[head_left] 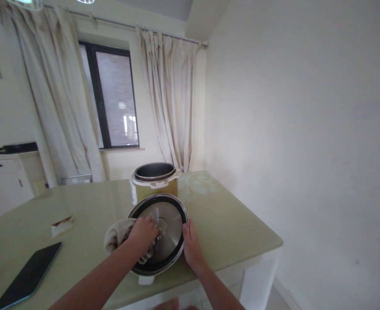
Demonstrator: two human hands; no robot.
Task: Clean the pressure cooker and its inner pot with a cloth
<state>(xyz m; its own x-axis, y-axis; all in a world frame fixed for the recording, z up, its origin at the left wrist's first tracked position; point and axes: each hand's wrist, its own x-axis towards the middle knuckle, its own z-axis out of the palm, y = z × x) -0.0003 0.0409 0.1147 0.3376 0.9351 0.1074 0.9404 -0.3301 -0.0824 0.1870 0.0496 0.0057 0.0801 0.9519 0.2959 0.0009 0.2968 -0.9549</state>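
Observation:
A round pressure cooker lid (168, 247) stands tilted on the table, its metal inner face with a black seal turned toward me. My left hand (143, 234) presses a bunched light cloth (118, 232) against that inner face, fingers closed on the cloth near the lid's centre. At the lid's right rim, my right hand (193, 245) grips the edge, with the thumb on the near side. Just behind the lid stands the cooker body (156, 188), uncovered, with a dark inner pot (155, 171) in it. The lid hides the lower part of the body.
The pale green table (228, 219) ends at a near edge and a right corner. A dark tablet-like slab (28, 275) lies at the left front, with a small white packet (62, 226) beyond it. A white wall (299, 150) rises on the right; curtains (170, 94) hang behind.

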